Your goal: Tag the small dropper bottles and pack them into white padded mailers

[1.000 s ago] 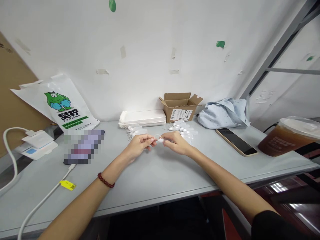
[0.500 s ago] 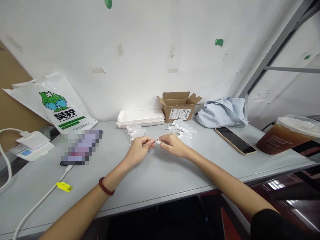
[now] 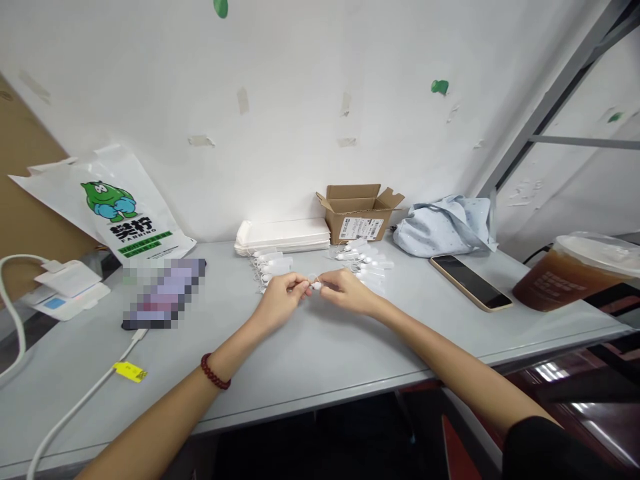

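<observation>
Basically no change: left hand point(image 3: 280, 299) and right hand point(image 3: 347, 291) still pinch one white looped piece point(image 3: 317, 286), 12 o'clock. Unfinished, I'd guess.

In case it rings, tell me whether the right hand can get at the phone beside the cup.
Probably yes, though the right hand grips a small white piece; nothing seems to block its way to the phone.

You have soft, even light, a faint shadow on the smooth grey desk point(image 3: 350, 353), glare on the glossy dark-red surface point(image 3: 570, 427) lower right, and stretched edges.
</observation>
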Action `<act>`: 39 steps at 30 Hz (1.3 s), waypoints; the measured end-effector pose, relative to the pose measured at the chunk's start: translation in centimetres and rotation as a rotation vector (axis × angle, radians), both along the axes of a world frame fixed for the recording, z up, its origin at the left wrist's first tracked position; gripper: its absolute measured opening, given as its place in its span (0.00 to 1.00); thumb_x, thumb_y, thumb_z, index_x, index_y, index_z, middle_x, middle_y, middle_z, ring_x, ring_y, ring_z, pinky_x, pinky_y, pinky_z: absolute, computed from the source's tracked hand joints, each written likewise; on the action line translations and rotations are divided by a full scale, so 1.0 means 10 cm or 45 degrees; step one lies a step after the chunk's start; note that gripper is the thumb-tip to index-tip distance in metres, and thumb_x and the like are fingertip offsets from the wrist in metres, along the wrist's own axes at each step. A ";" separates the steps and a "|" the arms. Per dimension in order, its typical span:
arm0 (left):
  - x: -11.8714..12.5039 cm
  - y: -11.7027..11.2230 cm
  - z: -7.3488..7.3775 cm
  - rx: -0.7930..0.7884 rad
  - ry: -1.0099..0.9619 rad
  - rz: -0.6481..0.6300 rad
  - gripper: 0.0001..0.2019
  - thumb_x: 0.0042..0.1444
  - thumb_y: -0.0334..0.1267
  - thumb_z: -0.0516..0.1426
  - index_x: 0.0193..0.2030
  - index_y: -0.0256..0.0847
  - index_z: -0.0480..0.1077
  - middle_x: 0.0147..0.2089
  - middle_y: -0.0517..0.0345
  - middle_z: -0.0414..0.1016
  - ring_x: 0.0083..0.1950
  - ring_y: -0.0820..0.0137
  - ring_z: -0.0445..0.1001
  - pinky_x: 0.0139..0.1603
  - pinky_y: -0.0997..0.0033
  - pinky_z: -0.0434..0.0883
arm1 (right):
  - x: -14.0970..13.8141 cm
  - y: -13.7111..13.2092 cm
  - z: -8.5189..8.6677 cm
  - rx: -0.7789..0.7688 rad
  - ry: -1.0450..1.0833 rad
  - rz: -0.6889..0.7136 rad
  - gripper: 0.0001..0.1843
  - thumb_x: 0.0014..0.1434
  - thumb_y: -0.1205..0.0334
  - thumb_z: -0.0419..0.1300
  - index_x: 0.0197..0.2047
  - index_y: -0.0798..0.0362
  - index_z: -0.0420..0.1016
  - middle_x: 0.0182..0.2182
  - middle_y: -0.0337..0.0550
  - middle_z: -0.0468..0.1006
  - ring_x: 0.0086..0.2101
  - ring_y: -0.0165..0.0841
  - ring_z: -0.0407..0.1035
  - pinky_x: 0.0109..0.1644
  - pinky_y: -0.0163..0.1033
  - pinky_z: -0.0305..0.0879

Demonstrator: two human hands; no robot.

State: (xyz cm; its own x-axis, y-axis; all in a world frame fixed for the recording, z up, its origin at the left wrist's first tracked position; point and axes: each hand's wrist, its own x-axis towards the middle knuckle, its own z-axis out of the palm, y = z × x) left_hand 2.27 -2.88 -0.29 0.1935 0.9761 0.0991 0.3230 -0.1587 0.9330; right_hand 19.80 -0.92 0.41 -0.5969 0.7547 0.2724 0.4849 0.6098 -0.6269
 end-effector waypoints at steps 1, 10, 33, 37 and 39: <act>-0.01 0.01 0.02 -0.082 -0.087 -0.019 0.11 0.51 0.43 0.55 0.30 0.36 0.71 0.30 0.53 0.75 0.28 0.70 0.69 0.27 0.71 0.65 | 0.01 0.01 0.01 -0.005 0.013 -0.003 0.09 0.52 0.69 0.50 0.25 0.57 0.69 0.19 0.33 0.61 0.22 0.24 0.52 0.27 0.32 0.47; -0.07 0.03 0.07 -0.215 -0.221 -0.070 0.16 0.48 0.49 0.59 0.31 0.35 0.72 0.29 0.54 0.73 0.25 0.73 0.67 0.24 0.73 0.64 | 0.04 0.02 0.09 -0.080 0.075 -0.046 0.09 0.53 0.68 0.51 0.27 0.58 0.73 0.21 0.35 0.68 0.23 0.25 0.57 0.28 0.32 0.50; -0.19 0.05 0.14 -0.049 -0.299 0.182 0.12 0.44 0.44 0.62 0.24 0.36 0.72 0.24 0.58 0.72 0.25 0.74 0.66 0.26 0.74 0.65 | 0.00 0.00 0.00 0.062 0.175 -0.099 0.15 0.63 0.58 0.49 0.30 0.57 0.70 0.20 0.35 0.64 0.22 0.25 0.55 0.29 0.32 0.52; -0.18 0.03 0.14 -0.046 -0.282 0.188 0.11 0.44 0.44 0.62 0.24 0.36 0.73 0.25 0.57 0.73 0.25 0.73 0.67 0.28 0.72 0.66 | -0.01 -0.04 -0.01 0.076 0.183 -0.103 0.15 0.63 0.58 0.49 0.32 0.56 0.71 0.20 0.36 0.65 0.22 0.26 0.56 0.29 0.32 0.52; -0.17 0.02 0.13 -0.047 -0.287 0.186 0.11 0.44 0.44 0.62 0.24 0.36 0.73 0.25 0.57 0.73 0.25 0.73 0.67 0.28 0.72 0.66 | -0.01 -0.05 0.00 0.075 0.193 -0.103 0.15 0.63 0.58 0.49 0.33 0.56 0.71 0.21 0.36 0.65 0.22 0.26 0.56 0.29 0.32 0.52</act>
State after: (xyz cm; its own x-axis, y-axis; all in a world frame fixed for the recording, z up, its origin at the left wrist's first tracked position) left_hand 0.55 -2.68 1.05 0.0277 0.9958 0.0877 0.1238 -0.0905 0.9882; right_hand 19.74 -1.37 0.39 -0.4836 0.7786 0.3998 0.4362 0.6104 -0.6612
